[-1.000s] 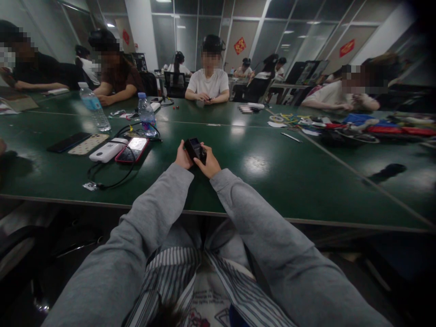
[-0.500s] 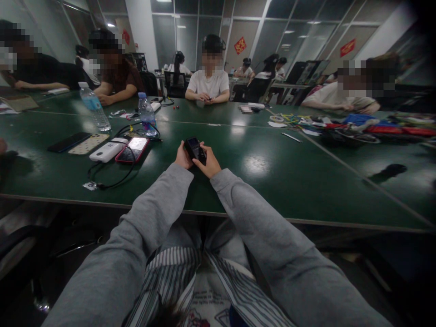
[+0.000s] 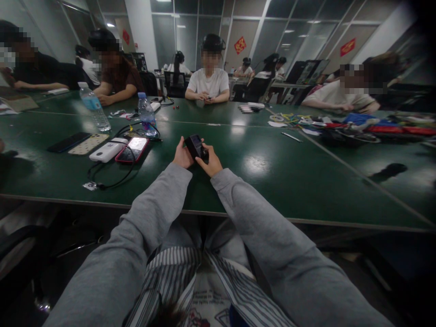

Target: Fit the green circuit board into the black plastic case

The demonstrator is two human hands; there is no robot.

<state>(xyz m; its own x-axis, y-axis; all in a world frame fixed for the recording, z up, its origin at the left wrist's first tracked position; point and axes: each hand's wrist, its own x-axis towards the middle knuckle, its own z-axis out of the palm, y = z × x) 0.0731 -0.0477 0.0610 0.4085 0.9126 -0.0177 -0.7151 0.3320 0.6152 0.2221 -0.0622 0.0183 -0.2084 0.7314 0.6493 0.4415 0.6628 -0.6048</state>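
Above the green table (image 3: pixel 279 181), a small black handheld device (image 3: pixel 195 144) with a screen on its upper face is held between my two hands. My left hand (image 3: pixel 182 155) cradles its left side, with fingertips showing past the far edge. My right hand (image 3: pixel 213 162) grips the lower right corner, the thumb near the bottom end. Buttons may sit below the screen, but blur and the right fingers obscure that part. Grey sleeves cover both forearms.
To the left lie a red-edged phone (image 3: pixel 132 151), a white power bank (image 3: pixel 108 150) with a black cable, a patterned phone (image 3: pixel 89 144) and a dark phone (image 3: pixel 68 141). Two water bottles (image 3: pixel 147 116) (image 3: pixel 94 109) stand behind. A pen (image 3: pixel 291 137) and cable pile (image 3: pixel 361 127) lie right. People sit around.
The device has turned and tilted slightly in my hands, showing more of its left side. My right thumb has shifted lower on it, and the hands stay in about the same place.
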